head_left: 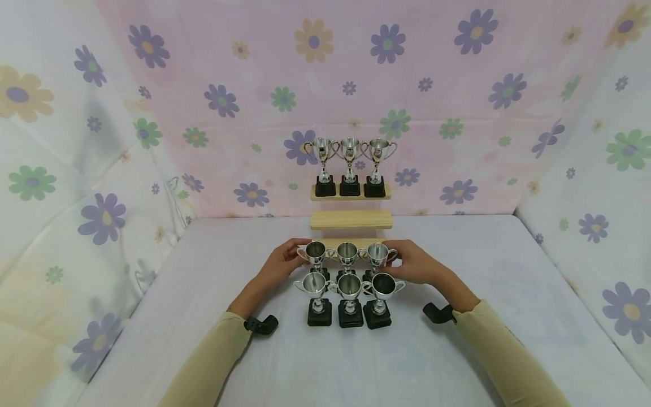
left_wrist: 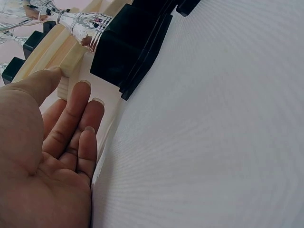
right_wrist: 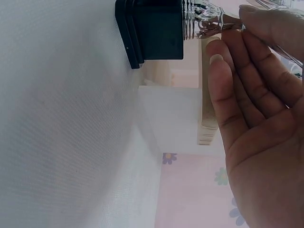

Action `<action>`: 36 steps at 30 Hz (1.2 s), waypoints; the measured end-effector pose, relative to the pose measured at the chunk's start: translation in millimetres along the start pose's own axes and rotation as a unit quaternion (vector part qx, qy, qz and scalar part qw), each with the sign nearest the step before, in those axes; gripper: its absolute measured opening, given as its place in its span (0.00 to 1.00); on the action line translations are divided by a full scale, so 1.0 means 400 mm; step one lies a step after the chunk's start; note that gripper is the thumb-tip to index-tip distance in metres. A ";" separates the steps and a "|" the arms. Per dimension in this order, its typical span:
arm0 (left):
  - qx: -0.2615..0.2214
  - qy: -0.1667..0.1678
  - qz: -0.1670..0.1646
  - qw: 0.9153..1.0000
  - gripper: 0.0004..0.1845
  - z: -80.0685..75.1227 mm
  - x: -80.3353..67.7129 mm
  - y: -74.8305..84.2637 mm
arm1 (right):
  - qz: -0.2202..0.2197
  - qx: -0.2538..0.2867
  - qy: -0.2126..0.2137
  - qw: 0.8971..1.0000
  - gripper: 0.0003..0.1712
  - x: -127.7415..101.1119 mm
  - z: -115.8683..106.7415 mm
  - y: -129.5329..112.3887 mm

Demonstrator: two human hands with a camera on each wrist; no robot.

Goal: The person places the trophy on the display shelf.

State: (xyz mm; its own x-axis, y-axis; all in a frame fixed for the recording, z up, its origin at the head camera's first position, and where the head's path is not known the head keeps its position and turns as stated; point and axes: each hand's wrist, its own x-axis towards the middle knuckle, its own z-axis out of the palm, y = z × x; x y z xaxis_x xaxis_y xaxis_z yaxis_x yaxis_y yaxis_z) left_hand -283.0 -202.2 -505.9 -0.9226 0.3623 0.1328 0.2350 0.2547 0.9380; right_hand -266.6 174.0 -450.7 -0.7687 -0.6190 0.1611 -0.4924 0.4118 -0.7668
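Observation:
Three silver trophies with black bases stand in a row on the lowest step of a wooden stepped shelf. My left hand lies at the row's left end, my right hand at its right end. In the left wrist view the left hand has straight fingers beside the step's pale wood, near a black base. In the right wrist view the right hand is flat too, its thumb against a trophy stem above a black base.
A second row of three trophies stands on the white table just in front. Three more trophies fill the top step; the middle step is bare. Flowered cloth walls close in the back and both sides.

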 end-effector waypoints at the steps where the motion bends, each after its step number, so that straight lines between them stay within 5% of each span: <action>1: -0.002 0.001 -0.001 1.000 0.23 0.000 0.000 0.000 | -0.001 -0.001 0.000 1.000 0.14 0.000 0.000 -0.001; 36: -0.004 -0.001 -0.006 1.000 0.24 -0.002 0.002 -0.002 | 0.006 -0.011 0.000 1.000 0.16 -0.002 -0.006 -0.016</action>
State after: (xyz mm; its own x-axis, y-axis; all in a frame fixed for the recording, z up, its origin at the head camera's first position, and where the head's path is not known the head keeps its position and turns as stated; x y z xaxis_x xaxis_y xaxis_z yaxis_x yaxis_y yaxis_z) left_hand -284.1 -202.7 -506.5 -0.9247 0.3613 0.1199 0.2204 0.2513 0.9425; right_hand -263.9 173.3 -444.3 -0.7743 -0.6141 0.1524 -0.4921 0.4331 -0.7551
